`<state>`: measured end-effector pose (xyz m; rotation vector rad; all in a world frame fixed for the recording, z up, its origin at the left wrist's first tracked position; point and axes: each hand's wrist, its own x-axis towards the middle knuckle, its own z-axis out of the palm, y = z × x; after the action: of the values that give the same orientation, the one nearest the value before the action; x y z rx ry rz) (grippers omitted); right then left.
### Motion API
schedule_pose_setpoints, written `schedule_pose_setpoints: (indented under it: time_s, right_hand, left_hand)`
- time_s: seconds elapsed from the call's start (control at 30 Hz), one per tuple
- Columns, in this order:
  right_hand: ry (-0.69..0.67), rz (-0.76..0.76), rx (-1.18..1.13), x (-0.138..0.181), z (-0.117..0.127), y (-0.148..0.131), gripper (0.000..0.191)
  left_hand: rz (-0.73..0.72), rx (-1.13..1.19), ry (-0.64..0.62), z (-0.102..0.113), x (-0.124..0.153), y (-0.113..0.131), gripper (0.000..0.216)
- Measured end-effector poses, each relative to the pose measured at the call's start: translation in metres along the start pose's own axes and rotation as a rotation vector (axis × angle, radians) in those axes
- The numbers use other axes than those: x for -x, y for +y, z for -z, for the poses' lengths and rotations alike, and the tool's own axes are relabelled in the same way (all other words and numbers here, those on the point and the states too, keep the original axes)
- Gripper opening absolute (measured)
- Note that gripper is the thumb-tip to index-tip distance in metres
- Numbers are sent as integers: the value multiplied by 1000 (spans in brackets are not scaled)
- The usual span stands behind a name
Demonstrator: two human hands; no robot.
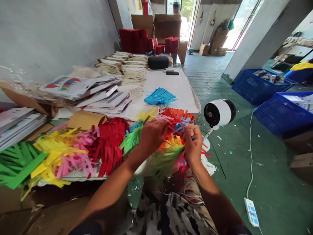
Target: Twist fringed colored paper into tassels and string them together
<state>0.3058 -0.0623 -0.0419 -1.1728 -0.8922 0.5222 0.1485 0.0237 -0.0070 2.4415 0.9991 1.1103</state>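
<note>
My left hand is closed in a pinch at the table's near edge, on the end of a thin red paper strip. Facing it, my right hand pinches the strip's other end. Something small and blue shows between the right fingers, too small to name. Under and between my hands hang paper tassels, orange-yellow and green. A red-orange fringe lies just beyond them. Left of my hands are bunches of cut paper fringe in dark red, pink, yellow and green.
A blue fringe bundle lies on the white table. Stacked paper and printed packets line the wall side. A fan stands close on the right. Blue crates, a power strip and its cord occupy the floor.
</note>
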Motion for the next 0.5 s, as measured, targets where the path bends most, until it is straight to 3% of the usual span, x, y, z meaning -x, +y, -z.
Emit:
schedule_pose_setpoints:
  time_s: [0.07,0.13,0.23,0.33,0.5]
  right_hand:
    - [-24,8,4,0,0,1,31]
    - [-48,17,-8,0,-1,2,29]
    - [-60,6,-18,0,-4,2,28]
    - [-57,-29,-30,0,-6,2,30]
    - [-82,-12,-5,1,-5,1,32]
  left_hand:
    - [85,39,-70,10,-6,-12,11]
    - [202,244,-171,18,-8,-20,7]
    - [288,497,-219,19,-6,-14,11]
    - [235,483,-83,9,2,4,8]
    - [145,248,155,-10,15,27,7]
